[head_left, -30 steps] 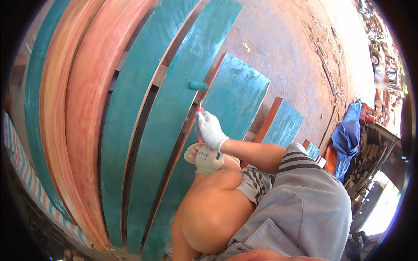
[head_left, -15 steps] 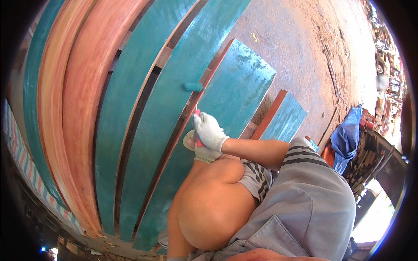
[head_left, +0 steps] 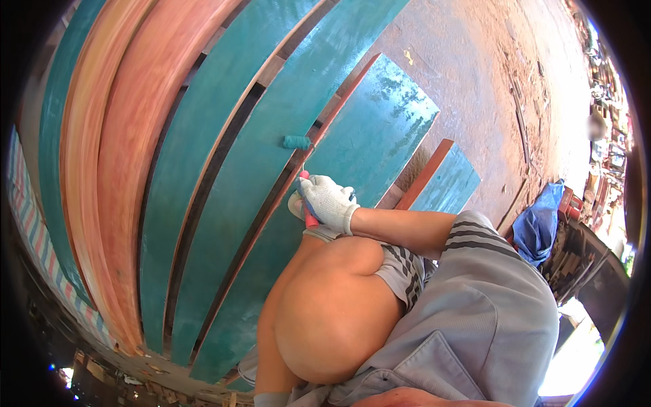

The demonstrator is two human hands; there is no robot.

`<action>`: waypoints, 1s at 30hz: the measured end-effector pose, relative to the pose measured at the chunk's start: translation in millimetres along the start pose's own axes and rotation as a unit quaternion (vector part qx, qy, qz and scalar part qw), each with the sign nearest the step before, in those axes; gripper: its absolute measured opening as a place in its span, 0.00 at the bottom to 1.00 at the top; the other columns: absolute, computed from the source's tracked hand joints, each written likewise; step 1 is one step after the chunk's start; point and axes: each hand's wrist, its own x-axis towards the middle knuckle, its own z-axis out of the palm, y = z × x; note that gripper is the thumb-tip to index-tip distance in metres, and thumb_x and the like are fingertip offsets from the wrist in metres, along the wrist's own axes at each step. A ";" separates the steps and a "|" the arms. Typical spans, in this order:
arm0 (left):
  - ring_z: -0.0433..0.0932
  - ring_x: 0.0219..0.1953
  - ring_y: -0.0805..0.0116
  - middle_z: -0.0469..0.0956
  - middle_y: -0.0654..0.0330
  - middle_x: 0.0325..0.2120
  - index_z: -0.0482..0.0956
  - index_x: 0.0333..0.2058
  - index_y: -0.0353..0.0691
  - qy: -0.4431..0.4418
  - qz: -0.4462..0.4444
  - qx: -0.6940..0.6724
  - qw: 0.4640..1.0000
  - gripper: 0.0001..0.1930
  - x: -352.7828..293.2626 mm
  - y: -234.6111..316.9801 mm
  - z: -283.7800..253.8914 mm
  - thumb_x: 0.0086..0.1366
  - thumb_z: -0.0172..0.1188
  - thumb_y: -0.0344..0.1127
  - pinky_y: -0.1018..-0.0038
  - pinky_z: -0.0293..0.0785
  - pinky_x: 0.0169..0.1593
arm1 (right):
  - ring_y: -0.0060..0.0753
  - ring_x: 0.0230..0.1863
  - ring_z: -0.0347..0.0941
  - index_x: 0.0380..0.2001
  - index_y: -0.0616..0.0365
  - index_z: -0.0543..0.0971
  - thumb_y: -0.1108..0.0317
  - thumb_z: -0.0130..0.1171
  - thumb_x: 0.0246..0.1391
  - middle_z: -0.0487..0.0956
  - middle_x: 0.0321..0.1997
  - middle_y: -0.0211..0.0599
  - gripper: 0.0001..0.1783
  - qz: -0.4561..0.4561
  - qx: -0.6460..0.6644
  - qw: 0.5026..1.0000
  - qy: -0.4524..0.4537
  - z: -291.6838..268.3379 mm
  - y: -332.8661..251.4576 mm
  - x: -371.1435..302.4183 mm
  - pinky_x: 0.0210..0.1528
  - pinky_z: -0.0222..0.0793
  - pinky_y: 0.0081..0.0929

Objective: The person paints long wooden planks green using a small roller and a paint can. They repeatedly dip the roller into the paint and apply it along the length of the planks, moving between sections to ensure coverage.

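Observation:
My right hand (head_left: pixel 328 202), in a white knit glove, is closed around the pink-red handle of a small paint roller (head_left: pixel 296 142). The teal-coated roller head rests on a teal-painted board (head_left: pixel 230 203), near its right edge. Behind and below the right hand is my left hand (head_left: pixel 321 234), also gloved and mostly covered by it; its fingers are hidden. A pale rounded thing (head_left: pixel 295 205) shows beside the hands, and I cannot make out what it is. Under the hands lies another teal board (head_left: pixel 369 136) with a reddish edge, its surface wet-looking and shiny.
Left of the teal boards are bare reddish wood boards (head_left: pixel 129 169) and a striped sheet (head_left: pixel 54 251). A shorter teal board (head_left: pixel 444 180) lies to the right. Beyond are brown ground (head_left: pixel 475 88), a blue tarp (head_left: pixel 539 224) and scrap wood (head_left: pixel 576 264). My bent knee (head_left: pixel 332 305) is just below the hands.
The roller head has shifted slightly against the boards, staying near the same board's right edge. My right hand has turned a little on the handle. The whole view has shifted slightly.

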 end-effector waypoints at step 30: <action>0.82 0.32 0.50 0.80 0.57 0.32 0.79 0.38 0.47 0.090 0.027 -0.107 0.990 0.05 13.9 13.9 -23.0 0.69 0.64 0.39 0.55 0.77 0.37 | 0.51 0.52 0.84 0.52 0.44 0.89 0.44 0.53 0.71 0.88 0.49 0.45 0.23 -0.238 -0.530 0.813 -0.041 -158.9 -81.5 75.4 0.58 0.78 0.43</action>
